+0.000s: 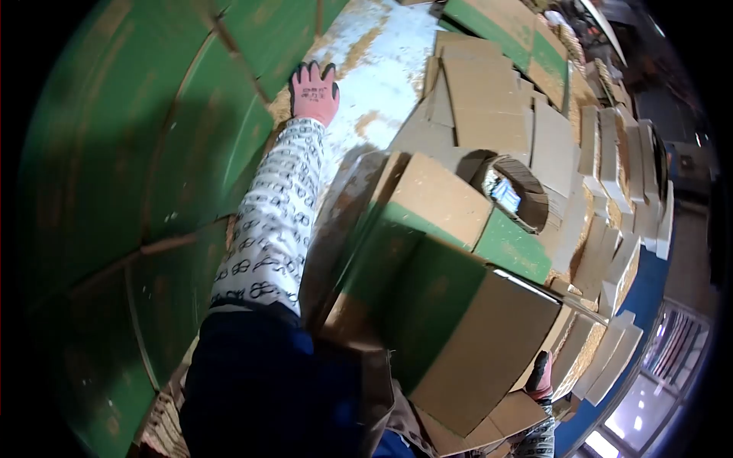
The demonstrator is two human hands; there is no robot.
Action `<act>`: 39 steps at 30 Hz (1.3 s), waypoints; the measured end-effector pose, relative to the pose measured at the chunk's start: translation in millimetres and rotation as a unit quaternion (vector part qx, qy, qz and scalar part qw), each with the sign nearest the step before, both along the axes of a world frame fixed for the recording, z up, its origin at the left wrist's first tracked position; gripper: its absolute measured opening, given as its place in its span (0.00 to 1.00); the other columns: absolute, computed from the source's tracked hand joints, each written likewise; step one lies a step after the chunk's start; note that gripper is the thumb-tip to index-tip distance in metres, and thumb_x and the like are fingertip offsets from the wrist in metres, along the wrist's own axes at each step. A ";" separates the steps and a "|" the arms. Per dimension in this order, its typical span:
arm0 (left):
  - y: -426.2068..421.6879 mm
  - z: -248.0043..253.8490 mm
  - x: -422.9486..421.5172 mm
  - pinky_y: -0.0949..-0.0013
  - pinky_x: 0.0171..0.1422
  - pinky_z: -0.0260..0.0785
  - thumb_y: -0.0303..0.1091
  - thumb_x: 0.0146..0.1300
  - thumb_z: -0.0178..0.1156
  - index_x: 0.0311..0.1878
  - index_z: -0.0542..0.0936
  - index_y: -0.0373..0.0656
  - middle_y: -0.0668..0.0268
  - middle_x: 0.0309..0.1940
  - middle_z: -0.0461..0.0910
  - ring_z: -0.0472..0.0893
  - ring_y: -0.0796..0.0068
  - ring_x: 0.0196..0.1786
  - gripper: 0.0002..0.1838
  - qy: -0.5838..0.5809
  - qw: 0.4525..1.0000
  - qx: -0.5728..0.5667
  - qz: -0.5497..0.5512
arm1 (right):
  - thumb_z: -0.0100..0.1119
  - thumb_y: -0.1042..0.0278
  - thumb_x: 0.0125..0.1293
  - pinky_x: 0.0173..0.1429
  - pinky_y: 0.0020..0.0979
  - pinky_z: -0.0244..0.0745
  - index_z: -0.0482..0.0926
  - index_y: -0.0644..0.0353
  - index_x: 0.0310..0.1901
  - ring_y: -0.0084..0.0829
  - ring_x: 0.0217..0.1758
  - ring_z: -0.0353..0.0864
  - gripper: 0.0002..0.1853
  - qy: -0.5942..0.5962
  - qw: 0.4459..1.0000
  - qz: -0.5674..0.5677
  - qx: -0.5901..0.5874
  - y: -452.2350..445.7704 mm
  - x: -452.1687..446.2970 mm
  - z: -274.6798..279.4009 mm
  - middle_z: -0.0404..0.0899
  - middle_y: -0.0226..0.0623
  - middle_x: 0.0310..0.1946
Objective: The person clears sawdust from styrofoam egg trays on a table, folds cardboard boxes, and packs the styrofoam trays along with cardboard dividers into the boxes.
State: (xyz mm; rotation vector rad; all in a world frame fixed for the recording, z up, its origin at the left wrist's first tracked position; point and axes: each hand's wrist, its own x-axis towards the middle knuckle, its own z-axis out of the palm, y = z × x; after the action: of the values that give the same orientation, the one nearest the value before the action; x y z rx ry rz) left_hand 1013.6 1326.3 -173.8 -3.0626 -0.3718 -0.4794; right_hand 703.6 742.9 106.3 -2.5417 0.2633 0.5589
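My left hand [313, 95], in a pink work glove with dark fingertips, lies on a white surface [385, 76] dusted with brown debris. Its fingers are spread and it holds nothing. Close beside it are large green cartons [229, 130]. A green and brown cardboard box [458, 320] stands tilted in front of my body. At that box's lower right edge is my right hand [540, 375], gloved in pink and black. It grips the edge, with most fingers hidden behind the cardboard.
Flat cardboard pieces [485, 91] overlap beyond the box. Among them sits a round cardboard container [538, 202] with blue and white items inside. Stacked pale cardboard strips [611, 259] line the right side, before a blue panel [649, 286]. Another green carton [504, 27] lies at the top.
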 end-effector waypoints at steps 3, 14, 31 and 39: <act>-1.6 -7.9 -89.0 0.49 0.68 0.52 0.43 0.59 0.53 0.60 0.68 0.41 0.51 0.62 0.63 0.62 0.52 0.64 0.26 0.040 0.995 -0.013 -0.088 | 0.34 0.45 0.72 0.58 0.35 0.63 0.71 0.64 0.52 0.34 0.53 0.70 0.28 -0.016 0.972 -0.156 0.175 -22.5 -11.2 -23.7 0.73 0.42 0.50; -46.8 56.4 -498.1 0.48 0.68 0.53 0.40 0.53 0.62 0.64 0.64 0.44 0.50 0.64 0.60 0.60 0.50 0.65 0.34 0.181 0.956 -0.148 0.178 | 0.45 0.37 0.66 0.40 0.31 0.57 0.66 0.62 0.31 0.24 0.34 0.57 0.29 -0.050 0.993 -0.064 0.081 12.5 11.6 -11.7 0.60 0.29 0.28; -207.2 203.0 -320.1 0.69 0.72 0.52 0.33 0.63 0.55 0.72 0.49 0.42 0.61 0.70 0.54 0.60 0.70 0.69 0.37 0.043 0.398 -0.913 -0.077 | 0.45 0.46 0.68 0.54 0.31 0.73 0.67 0.65 0.59 0.31 0.49 0.78 0.30 0.075 0.827 -0.182 0.526 12.7 37.3 18.2 0.76 0.39 0.49; -68.0 295.5 -172.1 0.64 0.75 0.36 0.54 0.70 0.24 0.71 0.50 0.33 0.61 0.72 0.49 0.49 0.67 0.73 0.36 -0.257 0.407 -0.815 -0.322 | 0.45 0.48 0.70 0.55 0.29 0.72 0.67 0.62 0.59 0.25 0.50 0.76 0.26 0.061 0.741 -0.112 0.659 171.9 200.8 5.3 0.75 0.34 0.51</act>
State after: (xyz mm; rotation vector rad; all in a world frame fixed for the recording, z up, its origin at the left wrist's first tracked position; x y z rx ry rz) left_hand 841.5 1258.2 121.7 -4.4348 1.5296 -2.4131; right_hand 904.4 914.8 111.6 -1.0620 0.1211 0.5204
